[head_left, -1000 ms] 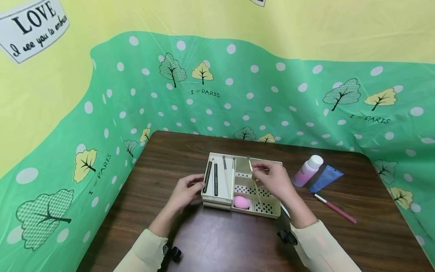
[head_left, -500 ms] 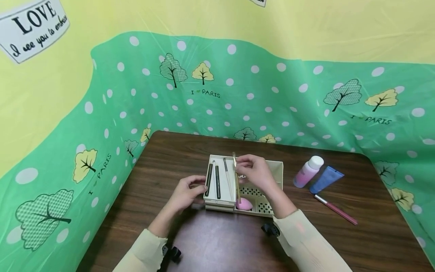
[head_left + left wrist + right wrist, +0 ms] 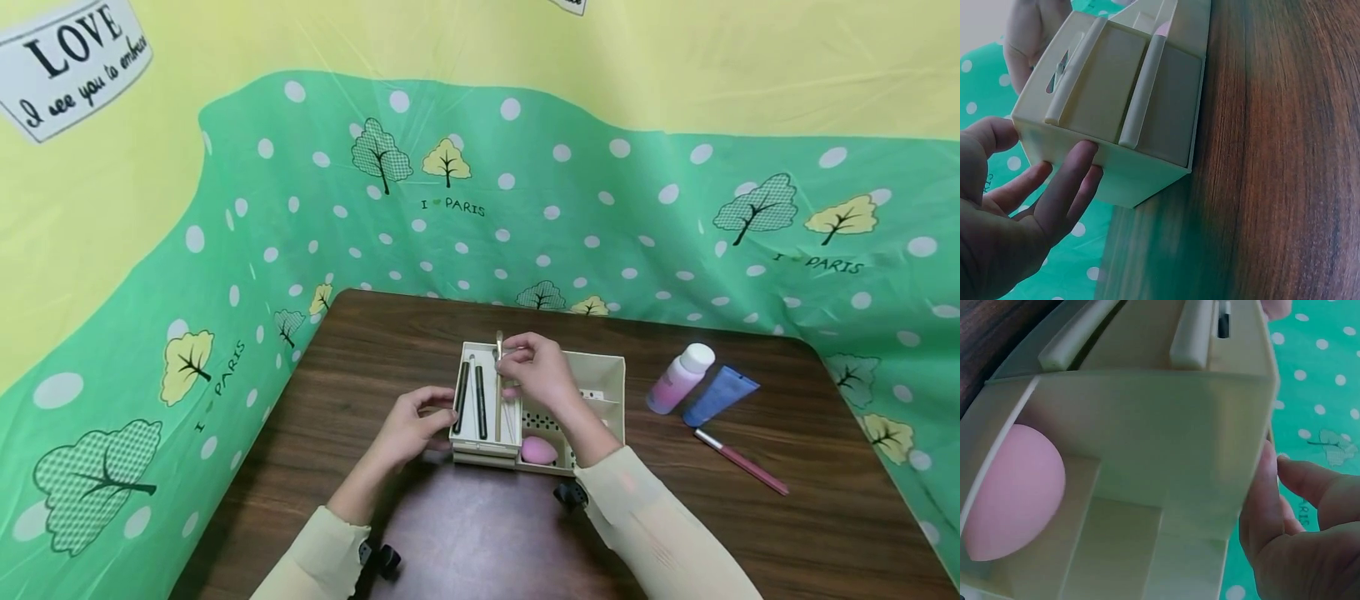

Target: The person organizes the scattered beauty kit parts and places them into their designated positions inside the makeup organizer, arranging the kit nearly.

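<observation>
My left hand [image 3: 405, 429] rests against the left side of a cream makeup organizer [image 3: 615, 390], thumb at the upper edge and fingers on the side wall, as the left wrist view shows. Above the organizer's raised left tray, my right hand [image 3: 542, 371] pinches a makeup brush [image 3: 498, 408] near its bristle end, handle pointing toward me. Two dark pencils [image 3: 481, 402] and slim brushes lie in that tray. In the right wrist view, the thumb and fingers show beyond the tray's edge; the brush is hidden there.
A pink makeup sponge [image 3: 538, 451] sits in the organizer's low front compartment. Two drawers [image 3: 1107, 81] front the raised part. To the right stands a pink bottle with a white cap [image 3: 678, 379], beside a blue tube [image 3: 722, 395] and a red-and-white stick [image 3: 742, 462] on the wooden table.
My right hand has carried the brush leftward from over the perforated compartments to above the raised tray. My left hand stays at the organizer's side, and the organizer has shifted slightly.
</observation>
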A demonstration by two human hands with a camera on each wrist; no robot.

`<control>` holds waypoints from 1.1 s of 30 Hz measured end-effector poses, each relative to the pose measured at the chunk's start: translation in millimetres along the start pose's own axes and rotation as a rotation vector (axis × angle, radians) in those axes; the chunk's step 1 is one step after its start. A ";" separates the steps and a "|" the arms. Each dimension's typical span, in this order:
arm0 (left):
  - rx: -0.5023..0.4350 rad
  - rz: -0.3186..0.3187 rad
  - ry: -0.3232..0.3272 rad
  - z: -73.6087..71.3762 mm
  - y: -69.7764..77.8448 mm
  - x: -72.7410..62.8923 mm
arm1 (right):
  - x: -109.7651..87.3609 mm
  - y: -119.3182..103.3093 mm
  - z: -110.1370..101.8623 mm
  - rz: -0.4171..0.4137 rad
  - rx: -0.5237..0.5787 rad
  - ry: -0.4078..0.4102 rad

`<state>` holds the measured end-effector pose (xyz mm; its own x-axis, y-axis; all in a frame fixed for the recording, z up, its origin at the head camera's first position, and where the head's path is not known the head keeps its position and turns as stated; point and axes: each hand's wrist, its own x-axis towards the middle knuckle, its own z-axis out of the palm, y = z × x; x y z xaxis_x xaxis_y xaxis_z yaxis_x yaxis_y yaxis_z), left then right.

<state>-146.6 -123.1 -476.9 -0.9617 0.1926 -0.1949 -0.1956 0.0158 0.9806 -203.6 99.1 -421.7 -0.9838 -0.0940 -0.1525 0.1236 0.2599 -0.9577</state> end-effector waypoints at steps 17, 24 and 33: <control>0.016 0.009 -0.007 -1.3 -3.5 2.2 | -2.8 0.9 16.7 -0.065 -0.328 0.058; 0.019 0.008 -0.001 -0.9 -2.9 2.1 | -4.3 3.3 11.6 -0.085 -0.256 0.022; 0.023 0.000 0.006 0.0 -2.9 1.6 | -12.8 12.9 -2.7 -0.177 -0.159 -0.080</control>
<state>-147.6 -122.9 -480.0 -0.9628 0.1872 -0.1950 -0.1911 0.0387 0.9808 -189.7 106.3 -431.4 -0.9740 -0.2261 -0.0107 -0.0782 0.3803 -0.9216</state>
